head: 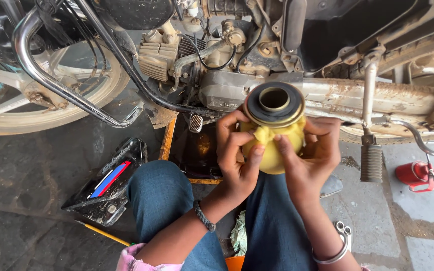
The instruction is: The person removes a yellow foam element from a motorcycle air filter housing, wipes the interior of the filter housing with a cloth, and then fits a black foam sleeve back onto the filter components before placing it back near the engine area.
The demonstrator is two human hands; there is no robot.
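Note:
I hold a round part (pixel 274 103) with a dark rubber rim and a brass-coloured centre hole, wrapped below in a yellow cloth (pixel 272 145). My left hand (pixel 237 158) grips the cloth and the part from the left, fingers curled over the fabric. From the right, my right hand (pixel 315 155) clasps the same bundle, thumb pressed into the cloth. Both hands hover above my knees in blue jeans (pixel 161 195), just in front of the motorcycle's engine (pixel 217 60).
A motorcycle stands across the top, front wheel (pixel 51 95) at left, muddy exhaust (pixel 377 98) and footpeg (pixel 371 161) at right. A black side panel (pixel 109 180) lies on the floor at left. A tray of dark oil (pixel 197 150) sits under the engine. A red oil can (pixel 415 173) stands right.

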